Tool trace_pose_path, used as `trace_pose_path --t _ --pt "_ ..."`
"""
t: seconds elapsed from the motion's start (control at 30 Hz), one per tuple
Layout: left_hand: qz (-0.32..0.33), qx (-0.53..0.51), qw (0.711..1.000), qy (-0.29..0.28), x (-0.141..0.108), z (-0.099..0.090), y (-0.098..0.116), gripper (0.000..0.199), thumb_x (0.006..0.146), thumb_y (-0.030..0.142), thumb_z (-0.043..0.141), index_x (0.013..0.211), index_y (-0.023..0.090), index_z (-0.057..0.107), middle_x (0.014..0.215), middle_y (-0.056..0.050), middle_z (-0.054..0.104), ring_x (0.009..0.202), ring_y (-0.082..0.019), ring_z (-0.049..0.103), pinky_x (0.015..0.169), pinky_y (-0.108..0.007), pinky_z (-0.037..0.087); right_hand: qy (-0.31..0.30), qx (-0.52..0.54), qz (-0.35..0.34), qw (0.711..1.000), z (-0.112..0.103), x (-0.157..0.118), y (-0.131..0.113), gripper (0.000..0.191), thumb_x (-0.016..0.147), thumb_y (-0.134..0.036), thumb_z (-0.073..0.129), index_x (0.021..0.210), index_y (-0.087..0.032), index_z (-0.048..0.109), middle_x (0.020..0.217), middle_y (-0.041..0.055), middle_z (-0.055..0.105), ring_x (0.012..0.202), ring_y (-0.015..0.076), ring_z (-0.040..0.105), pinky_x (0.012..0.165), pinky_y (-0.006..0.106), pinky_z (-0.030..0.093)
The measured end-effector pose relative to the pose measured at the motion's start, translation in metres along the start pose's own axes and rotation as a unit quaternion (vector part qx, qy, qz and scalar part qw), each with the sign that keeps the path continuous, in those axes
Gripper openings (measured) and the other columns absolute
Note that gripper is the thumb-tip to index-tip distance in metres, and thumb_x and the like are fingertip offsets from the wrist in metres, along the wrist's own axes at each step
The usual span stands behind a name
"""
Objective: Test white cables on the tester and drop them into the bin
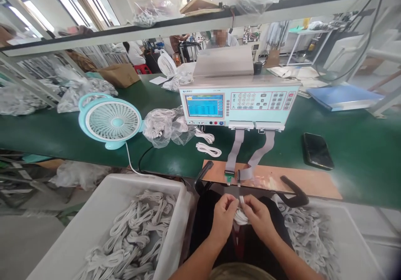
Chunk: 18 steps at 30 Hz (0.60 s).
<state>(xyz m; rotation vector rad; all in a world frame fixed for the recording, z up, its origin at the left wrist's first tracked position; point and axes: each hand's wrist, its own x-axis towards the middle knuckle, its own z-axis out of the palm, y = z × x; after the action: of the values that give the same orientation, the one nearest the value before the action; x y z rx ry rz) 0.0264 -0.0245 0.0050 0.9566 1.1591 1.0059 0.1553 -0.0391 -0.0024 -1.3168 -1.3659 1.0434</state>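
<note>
Over my lap, both hands hold one bundled white cable [241,217]. My left hand [224,215] is closed with thumb and fingers on the bundle's left side. My right hand [257,215] pinches a white plug end of the cable that points up toward the bench. Just beyond the fingertips are two small connector boards, a green one [229,176] and a dark one [239,179], at the ends of grey ribbon cables [235,150]. These ribbons run up to the front of a tester [239,102] with a lit blue screen. Part of the bundle is hidden by my fingers.
White bins with coiled cables stand at left [181,192] and right [351,230]. On the green bench [363,159] are a blue fan [114,121], a bagged cable pile [159,125], two loose coils [208,149] and a phone [318,150]. Chair armrests [291,192] flank my lap.
</note>
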Motion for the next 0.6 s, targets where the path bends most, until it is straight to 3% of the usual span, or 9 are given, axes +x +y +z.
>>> trace_pose_path --t 0.1,0.2,0.3,0.43,0.53,0.6 --pt "-0.087 -0.127 0.987 -0.046 0.006 -0.001 -0.003 0.028 0.073 0.04 0.065 0.071 0.014 0.057 0.061 0.002 0.052 0.054 -0.01 0.048 0.049 -0.021 0.042 0.025 0.128 0.1 0.986 0.005 0.01 0.007 0.035 0.079 -0.05 0.06 0.069 -0.017 0.057 0.058 -0.002 0.051 0.051 0.0132 0.046 0.05 0.024 0.038" --pt "-0.135 -0.23 0.959 -0.098 0.012 -0.012 -0.005 0.026 0.065 0.03 0.073 0.08 0.012 0.063 0.07 -0.003 0.061 0.061 -0.012 0.056 0.056 -0.023 0.047 0.045 0.147 0.118 0.981 0.007 0.017 0.009 0.036 0.075 -0.051 0.065 0.071 -0.016 0.062 0.06 -0.001 0.054 0.055 0.0141 0.047 0.052 0.024 0.038" --pt "-0.153 -0.259 0.945 -0.129 0.015 -0.022 -0.008 0.035 0.059 0.021 0.077 0.09 0.011 0.066 0.08 -0.006 0.066 0.069 -0.015 0.061 0.065 -0.026 0.05 0.049 0.145 0.113 0.982 0.006 0.021 0.008 0.035 0.075 -0.051 0.066 0.073 -0.016 0.064 0.062 -0.0006 0.056 0.057 0.0148 0.048 0.054 0.025 0.039" --pt "-0.116 -0.169 0.976 -0.075 0.018 -0.023 -0.011 0.031 0.065 0.031 0.074 0.087 0.011 0.066 0.067 -0.003 0.062 0.058 -0.012 0.056 0.059 -0.027 0.049 0.043 0.161 0.113 0.98 0.006 0.023 0.007 0.034 0.073 -0.05 0.068 0.073 -0.016 0.065 0.061 -0.0011 0.057 0.057 0.0141 0.048 0.055 0.024 0.039" --pt "-0.038 -0.012 0.997 -0.064 0.023 -0.023 -0.007 0.028 0.075 0.04 0.064 0.079 0.012 0.065 0.059 0.001 0.055 0.051 -0.011 0.05 0.052 -0.023 0.043 0.037 0.22 0.158 0.962 0.008 0.023 0.008 0.034 0.072 -0.049 0.069 0.07 -0.016 0.062 0.058 -0.0014 0.055 0.052 0.0125 0.046 0.051 0.024 0.037" --pt "0.029 0.08 0.993 -0.076 0.028 -0.026 -0.001 0.029 0.08 0.041 0.057 0.069 0.014 0.063 0.059 0.001 0.052 0.054 -0.011 0.047 0.053 -0.022 0.039 0.045 0.257 0.196 0.945 0.011 0.023 0.007 0.034 0.07 -0.048 0.071 0.068 -0.016 0.06 0.056 -0.0017 0.054 0.048 0.0114 0.044 0.049 0.023 0.036"
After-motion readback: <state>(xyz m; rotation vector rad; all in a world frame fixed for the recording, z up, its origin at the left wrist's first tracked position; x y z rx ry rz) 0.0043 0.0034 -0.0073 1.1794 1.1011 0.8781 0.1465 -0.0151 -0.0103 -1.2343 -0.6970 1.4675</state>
